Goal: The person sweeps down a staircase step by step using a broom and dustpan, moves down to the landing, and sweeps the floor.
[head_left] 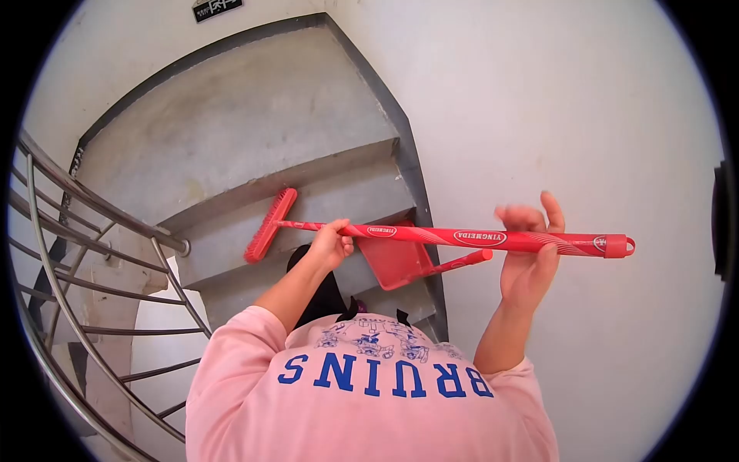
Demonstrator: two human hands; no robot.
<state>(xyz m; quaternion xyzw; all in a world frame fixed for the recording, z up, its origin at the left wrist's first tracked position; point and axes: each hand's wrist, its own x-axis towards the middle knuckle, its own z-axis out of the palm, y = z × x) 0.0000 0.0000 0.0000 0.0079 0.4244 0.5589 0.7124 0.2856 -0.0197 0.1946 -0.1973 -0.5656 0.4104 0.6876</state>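
Apparently the work with the broom (443, 236) is under way rather than finished, judging by how it is held out over the steps (262, 108). Its red head (271, 225) is at one of the middle steps, on the left side, though whether the bristles touch the surface is hard to tell. The long handle runs across to the right, its looped end in front of the white wall (616, 138).

The left hand (332, 244) is closed firmly round the handle's lower part, not far above the head. The right hand (531, 246) is near the looped end, fingers loosely spread and thumb beside the handle, so it seems to steady the broom more than grip it.

Below the handle, toward the wall, sits the red dustpan (396, 260), its short grip free of both hands; that tool appears not to be in use at this moment. How many steps are done, and how much is left on them, cannot be told from this view.
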